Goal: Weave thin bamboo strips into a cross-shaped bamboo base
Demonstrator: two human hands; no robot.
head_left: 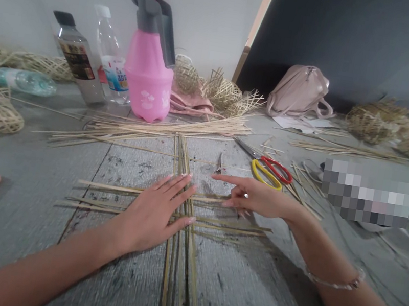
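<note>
Several strips (187,264) crossed on gray surface (242,304); L hand (154,212) spread flat atop crossing; R hand (255,196) near crosswise ends, index out, can't tell if gripping. Tip: press evenly w/o skewing gaps.

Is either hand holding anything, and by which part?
The left hand grips nothing, lying flat across thin, greenish-tan, bamboo-like strips. Whether the right hand pinches a strip's end cannot be told.
</note>
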